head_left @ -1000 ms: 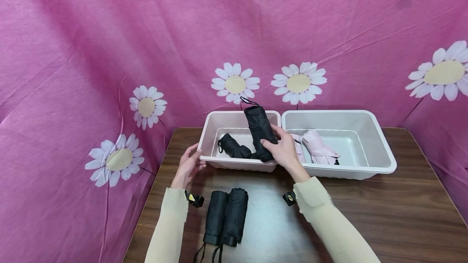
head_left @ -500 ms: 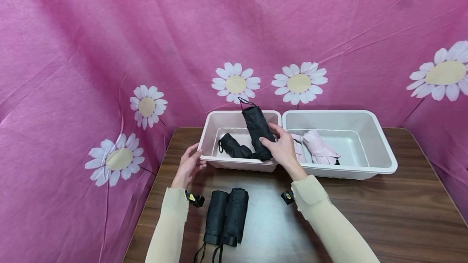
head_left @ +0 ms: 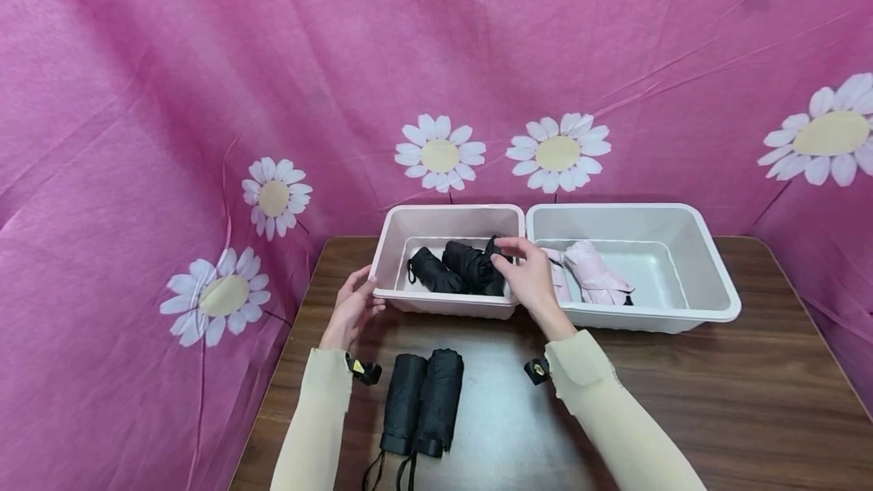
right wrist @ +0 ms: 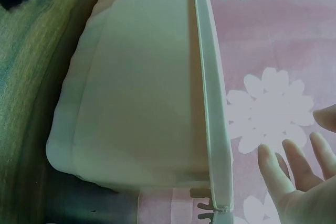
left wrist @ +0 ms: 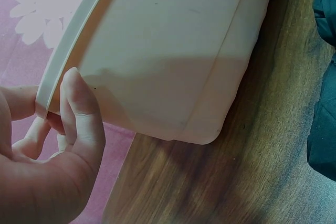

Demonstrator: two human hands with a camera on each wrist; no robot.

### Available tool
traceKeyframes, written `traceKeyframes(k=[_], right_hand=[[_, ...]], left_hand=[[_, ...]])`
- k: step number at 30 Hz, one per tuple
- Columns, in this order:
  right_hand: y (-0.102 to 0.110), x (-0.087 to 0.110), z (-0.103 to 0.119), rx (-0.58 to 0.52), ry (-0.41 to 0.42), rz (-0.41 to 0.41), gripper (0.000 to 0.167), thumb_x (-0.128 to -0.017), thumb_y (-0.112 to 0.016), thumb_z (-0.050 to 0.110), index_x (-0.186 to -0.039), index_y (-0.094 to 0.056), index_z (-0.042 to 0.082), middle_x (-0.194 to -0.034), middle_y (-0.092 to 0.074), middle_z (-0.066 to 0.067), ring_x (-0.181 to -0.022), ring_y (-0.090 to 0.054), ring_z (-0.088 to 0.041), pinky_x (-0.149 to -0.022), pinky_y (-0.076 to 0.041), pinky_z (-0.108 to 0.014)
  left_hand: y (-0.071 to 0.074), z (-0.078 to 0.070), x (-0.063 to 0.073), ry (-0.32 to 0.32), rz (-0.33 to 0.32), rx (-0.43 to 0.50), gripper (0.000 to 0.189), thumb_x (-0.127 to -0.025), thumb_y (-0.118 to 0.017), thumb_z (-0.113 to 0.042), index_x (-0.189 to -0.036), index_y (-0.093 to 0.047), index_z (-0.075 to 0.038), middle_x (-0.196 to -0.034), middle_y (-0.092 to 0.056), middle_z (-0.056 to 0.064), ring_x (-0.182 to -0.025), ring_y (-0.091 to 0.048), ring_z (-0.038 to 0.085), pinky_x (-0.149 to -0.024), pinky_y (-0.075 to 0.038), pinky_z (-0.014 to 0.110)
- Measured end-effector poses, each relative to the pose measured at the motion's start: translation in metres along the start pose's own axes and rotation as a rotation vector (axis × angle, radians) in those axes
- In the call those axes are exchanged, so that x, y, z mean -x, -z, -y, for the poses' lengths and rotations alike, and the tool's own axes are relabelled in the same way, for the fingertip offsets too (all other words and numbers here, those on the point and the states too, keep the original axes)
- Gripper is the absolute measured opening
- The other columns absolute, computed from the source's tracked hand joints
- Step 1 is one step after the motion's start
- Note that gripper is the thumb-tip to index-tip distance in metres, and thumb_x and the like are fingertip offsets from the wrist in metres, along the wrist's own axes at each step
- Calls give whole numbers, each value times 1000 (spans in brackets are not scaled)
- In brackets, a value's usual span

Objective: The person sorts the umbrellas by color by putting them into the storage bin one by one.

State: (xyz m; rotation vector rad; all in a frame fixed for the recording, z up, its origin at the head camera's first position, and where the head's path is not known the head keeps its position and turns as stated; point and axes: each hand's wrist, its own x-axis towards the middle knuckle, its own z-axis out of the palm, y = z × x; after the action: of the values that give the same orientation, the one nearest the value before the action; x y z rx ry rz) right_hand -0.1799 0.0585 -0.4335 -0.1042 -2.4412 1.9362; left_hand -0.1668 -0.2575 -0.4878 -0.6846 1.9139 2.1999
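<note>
At its front-left corner, my left hand (head_left: 351, 311) grips the rim of the left white plastic bin (head_left: 446, 308). In the left wrist view, its fingers (left wrist: 81, 108) curl about that rim. Inside this bin lie a black folded umbrella (head_left: 433, 273) and, to its right, another black folded umbrella (head_left: 467, 260). More black fabric shows beside them, partly behind my right hand (head_left: 532, 275). That hand hovers over the bin's right side, its fingers bent close to the black fabric. The right wrist view shows its fingers (right wrist: 302, 169) spread, holding nothing.
Two black folded umbrellas (head_left: 404, 404) lie side by side on the wooden table (head_left: 682, 392), straps toward me. A wider white bin (head_left: 716, 301) adjoins on the right, with pink folded umbrellas (head_left: 595, 275) inside. A pink flowered cloth (head_left: 341, 82) hangs behind.
The black umbrella that my right hand held upright above the left bin now lies in it. The right hand has let go. My left hand stays on the rim.
</note>
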Motion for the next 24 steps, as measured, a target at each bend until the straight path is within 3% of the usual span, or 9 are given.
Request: traceKeyframes(k=[2, 6, 11, 14, 19, 24], right_hand=[[-1, 1, 0, -5, 18, 6, 26, -87, -68, 15, -112, -69, 9, -111, -67, -14, -83, -62, -17, -66, -55, -31], [-3, 5, 1, -13, 67, 8, 23, -87, -68, 12, -109, -69, 6, -104, -70, -13, -89, -61, -8, -85, -46, -27], [-3, 20, 17, -58, 89, 31, 19, -87, -67, 8, -105, -69, 3, -98, -69, -16, -74, -61, -6, -68, -48, -17], [-5, 28, 21, -120, 69, 71, 17, -87, -66, 6, -104, -68, 2, -97, -69, -18, -69, -63, -10, -60, -53, -19], [-15, 41, 10, -155, 58, 153, 19, -87, -66, 4, -106, -65, 1, -100, -68, -18, -71, -65, -8, -61, -59, -29], [-30, 59, -10, -78, -2, 216, 22, -86, -67, 4, -107, -62, 1, -94, -68, -15, -64, -63, -8, -56, -57, -28]], left_hand=[[0, 0, 0, -4, 4, -1, 45, -98, -54, -16, -141, -42, -16, -83, -60, 6, -54, -60, 10, -55, -54, 23], [0, 0, -1, -3, 13, -6, 46, -98, -55, -16, -142, -41, -15, -86, -59, 7, -55, -60, 10, -56, -54, 23], [1, 1, -2, 0, 13, -13, 46, -98, -55, -17, -142, -41, -15, -88, -59, 7, -56, -60, 11, -57, -55, 23], [1, 1, -1, 1, 5, -14, 44, -99, -54, -16, -141, -42, -16, -89, -59, 8, -55, -60, 10, -57, -55, 23], [0, 0, -1, 13, -10, -21, 42, -99, -53, -15, -140, -44, -18, -95, -58, 12, -57, -60, 11, -58, -55, 24], [0, 0, 0, 16, -13, -26, 43, -99, -53, -15, -140, -43, -18, -94, -59, 11, -57, -60, 11, -59, -55, 25]])
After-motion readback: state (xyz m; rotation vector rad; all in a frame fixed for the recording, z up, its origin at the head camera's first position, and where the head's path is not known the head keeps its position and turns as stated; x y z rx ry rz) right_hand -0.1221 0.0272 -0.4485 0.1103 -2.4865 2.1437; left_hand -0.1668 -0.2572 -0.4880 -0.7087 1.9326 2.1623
